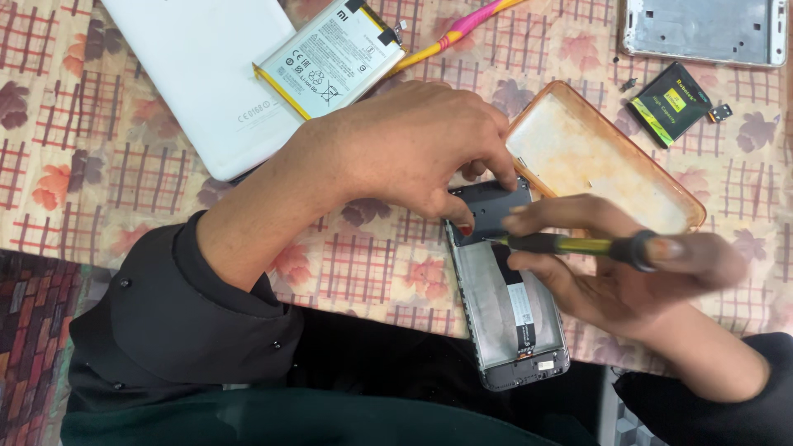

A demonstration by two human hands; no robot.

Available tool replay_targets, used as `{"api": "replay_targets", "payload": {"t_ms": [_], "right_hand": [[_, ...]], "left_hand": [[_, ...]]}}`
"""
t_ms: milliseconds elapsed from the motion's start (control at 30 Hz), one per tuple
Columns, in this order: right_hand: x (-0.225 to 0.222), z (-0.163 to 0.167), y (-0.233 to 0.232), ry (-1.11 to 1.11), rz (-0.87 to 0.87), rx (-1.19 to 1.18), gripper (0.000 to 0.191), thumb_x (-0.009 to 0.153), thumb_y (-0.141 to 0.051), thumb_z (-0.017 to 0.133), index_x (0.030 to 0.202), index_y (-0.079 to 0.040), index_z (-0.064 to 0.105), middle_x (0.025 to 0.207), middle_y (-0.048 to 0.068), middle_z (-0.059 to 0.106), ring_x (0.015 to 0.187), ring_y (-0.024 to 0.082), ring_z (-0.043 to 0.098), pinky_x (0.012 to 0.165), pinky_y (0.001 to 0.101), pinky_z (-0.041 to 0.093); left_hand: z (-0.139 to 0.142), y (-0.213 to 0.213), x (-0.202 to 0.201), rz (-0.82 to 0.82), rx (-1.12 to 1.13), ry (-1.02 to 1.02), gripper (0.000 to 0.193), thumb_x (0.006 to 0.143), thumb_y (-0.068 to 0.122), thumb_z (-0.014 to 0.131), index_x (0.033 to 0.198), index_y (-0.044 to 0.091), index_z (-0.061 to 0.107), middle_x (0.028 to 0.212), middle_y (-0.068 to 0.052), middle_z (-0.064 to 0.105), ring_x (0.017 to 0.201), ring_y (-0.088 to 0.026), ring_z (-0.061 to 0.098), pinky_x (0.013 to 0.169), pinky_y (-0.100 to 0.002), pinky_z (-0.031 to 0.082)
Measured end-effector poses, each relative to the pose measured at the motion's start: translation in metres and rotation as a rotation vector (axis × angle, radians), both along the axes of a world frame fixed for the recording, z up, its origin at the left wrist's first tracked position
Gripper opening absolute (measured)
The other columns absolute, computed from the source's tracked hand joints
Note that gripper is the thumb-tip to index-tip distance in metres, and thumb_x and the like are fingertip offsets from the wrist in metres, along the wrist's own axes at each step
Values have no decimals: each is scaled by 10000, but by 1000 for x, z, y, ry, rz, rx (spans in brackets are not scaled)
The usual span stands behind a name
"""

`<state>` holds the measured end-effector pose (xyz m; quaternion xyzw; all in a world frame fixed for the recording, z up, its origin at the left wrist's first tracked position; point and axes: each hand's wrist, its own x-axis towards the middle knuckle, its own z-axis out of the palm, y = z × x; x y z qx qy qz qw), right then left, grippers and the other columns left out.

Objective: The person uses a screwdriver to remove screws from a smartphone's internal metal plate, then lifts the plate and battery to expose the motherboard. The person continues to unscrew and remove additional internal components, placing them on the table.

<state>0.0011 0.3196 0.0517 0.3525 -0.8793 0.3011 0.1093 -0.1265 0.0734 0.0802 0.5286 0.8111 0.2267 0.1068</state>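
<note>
An opened phone body lies face down near the table's front edge, its grey inner frame and a black flex ribbon exposed. My left hand reaches over it from the left and pinches the dark cover plate at the phone's top end. My right hand comes in from the right, gripping a black and yellow screwdriver held level, its tip pointing left at the dark plate.
A white phone back cover and a flat white battery lie at the back left. A clear orange-tinted case sits beside the phone. A small black and green battery, a metal phone frame, loose screws and a pink-yellow tool lie behind.
</note>
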Motion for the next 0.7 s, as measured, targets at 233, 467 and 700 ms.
{"api": "replay_targets", "payload": {"t_ms": [233, 467, 700], "right_hand": [[3, 7, -5, -335, -24, -139, 436, 907, -108, 766, 1297, -25, 590, 1221, 75, 719, 1037, 154, 733, 863, 210, 612], [2, -16, 19, -461, 130, -261, 425, 893, -24, 708, 1295, 10, 573, 1298, 92, 698, 968, 129, 770, 830, 175, 636], [-1, -24, 39, -792, 140, -421, 432, 935, -51, 636, 1340, 79, 562, 1309, 240, 702, 877, 179, 793, 715, 211, 660]], "left_hand": [[1, -2, -1, -6, -3, -15, 502, 599, 361, 940, 1048, 194, 790, 875, 15, 694, 890, -191, 684, 750, -418, 539], [1, -1, -2, -21, 19, -14, 498, 610, 367, 940, 1043, 177, 787, 877, 7, 692, 884, -198, 684, 743, -421, 538], [1, -1, 2, 26, 12, -21, 464, 629, 326, 927, 1051, 189, 791, 871, 8, 702, 860, -192, 693, 765, -410, 537]]}}
